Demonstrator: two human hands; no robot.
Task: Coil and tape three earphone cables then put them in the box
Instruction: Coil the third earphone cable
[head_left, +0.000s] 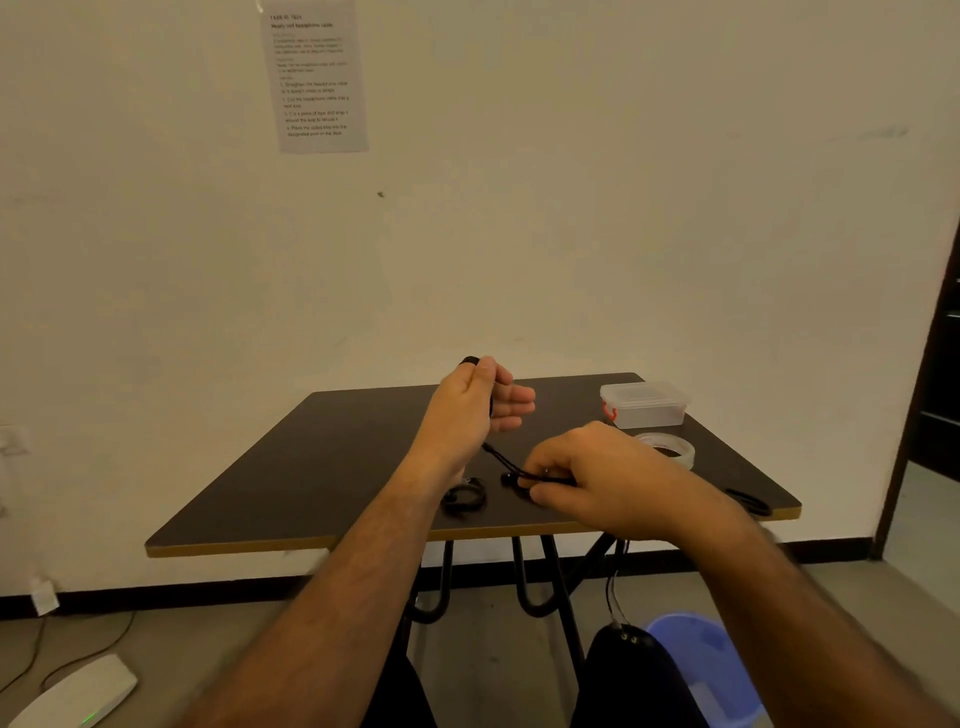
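— How far has the person got with the cables?

— Not very far, I think. The left hand (470, 402) is up in the middle of the frame with a black earphone cable (501, 460) wound round its fingers. The fingers are partly straight and the thumb seems to press the loops in place. The cable runs down and to the right, to the right hand (597, 475).

— What is the right hand doing?

— Its fingers are curled and they pinch the loose end of that same cable, just above the table (322, 457). So this one looks like it is being coiled right now.

— Are any done?

— There is a small coiled cable (464, 498) on the table, lower down and to the left of the right hand. I cannot tell if it has tape on it. Another dark cable (748, 501) lies near the right edge of the table, and it looks loose.

— And the box?

— The clear box (644, 404) sits at the upper right of the table with its lid on. It is too blurry to see inside. The tape roll (667, 449) lies just in front of it — nobody is touching it. So I would say taping and boxing are still to come.
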